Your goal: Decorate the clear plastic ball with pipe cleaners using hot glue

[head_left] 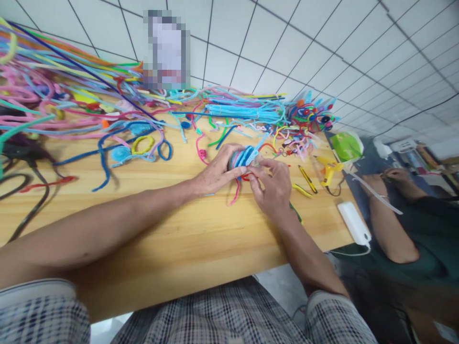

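Observation:
My left hand (pixel 223 171) is wrapped round a rounded craft piece wound from blue, pink and light blue pipe cleaners (pixel 244 158), held just above the table. At its right side, the fingers of my right hand (pixel 274 184) are pinched at a strand; a bit of red shows under the fingertips, and the exact strand is hard to make out. One light blue end sticks up from the top of the piece. Below it hangs a pink pipe cleaner (pixel 234 192).
Loose pipe cleaners (pixel 247 110) in many colours lie along the wall. On the right are a yellow glue gun (pixel 328 171), a yellow cutter knife (pixel 307 178), a white power bank-like box (pixel 354 223) and a green container (pixel 346 146). Another person's arm (pixel 390 224) is beyond the table edge.

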Demonstrator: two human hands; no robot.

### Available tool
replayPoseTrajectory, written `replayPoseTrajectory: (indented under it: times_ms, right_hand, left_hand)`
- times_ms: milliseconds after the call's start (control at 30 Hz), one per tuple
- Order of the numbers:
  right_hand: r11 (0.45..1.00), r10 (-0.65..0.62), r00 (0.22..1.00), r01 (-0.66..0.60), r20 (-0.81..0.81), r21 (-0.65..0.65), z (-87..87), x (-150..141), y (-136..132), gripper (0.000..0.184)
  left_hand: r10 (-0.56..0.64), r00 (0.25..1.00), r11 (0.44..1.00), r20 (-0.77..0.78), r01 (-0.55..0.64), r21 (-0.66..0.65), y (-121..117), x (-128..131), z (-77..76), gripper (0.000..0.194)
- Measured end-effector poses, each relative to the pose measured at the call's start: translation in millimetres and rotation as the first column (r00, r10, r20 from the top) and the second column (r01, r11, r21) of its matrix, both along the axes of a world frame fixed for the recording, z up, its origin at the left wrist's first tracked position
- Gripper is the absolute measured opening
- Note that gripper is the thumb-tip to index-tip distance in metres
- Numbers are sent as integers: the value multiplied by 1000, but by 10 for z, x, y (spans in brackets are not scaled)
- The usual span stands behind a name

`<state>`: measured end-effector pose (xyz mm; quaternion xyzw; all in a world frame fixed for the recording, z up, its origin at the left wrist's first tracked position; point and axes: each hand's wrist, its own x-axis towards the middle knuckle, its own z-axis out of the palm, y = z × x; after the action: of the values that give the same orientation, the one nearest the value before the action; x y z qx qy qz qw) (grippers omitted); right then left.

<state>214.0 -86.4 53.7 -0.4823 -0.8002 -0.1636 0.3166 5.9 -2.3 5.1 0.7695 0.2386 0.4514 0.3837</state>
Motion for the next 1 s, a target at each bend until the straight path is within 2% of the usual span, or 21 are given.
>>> replayPoseTrajectory:
  times_ms: [167,333,467,567,800,1000]
  right_hand:
    - [1000,0,1000,0,-3,-22,15,-32,-38,26]
    - [999,-44,993,41,108,25,70,-102,-111,27]
    - [990,-122,970,133,209,-40,126,-172,-209,32]
    - [987,-118,969,139,218,-83,131,-180,-234,38]
    - [997,68,995,-69,-78,-16,40,-41,-70,26]
    - [995,29,932,-63,-362,-80,-39,-3,22,15]
  left_hand:
    - [3,1000,1000,-1,-3,-4,3,2,-11,60]
    - [6,1000,1000,9,-6,6,7,8,-22,62]
    - [11,1000,1000,2,-11,12,10,5,-15,63]
    - [13,1000,1000,1,-13,17,11,3,-14,63]
    - [14,1000,999,-11,-14,30,3,9,-17,64]
    - [10,1000,1000,11,-10,14,-4,20,-4,65]
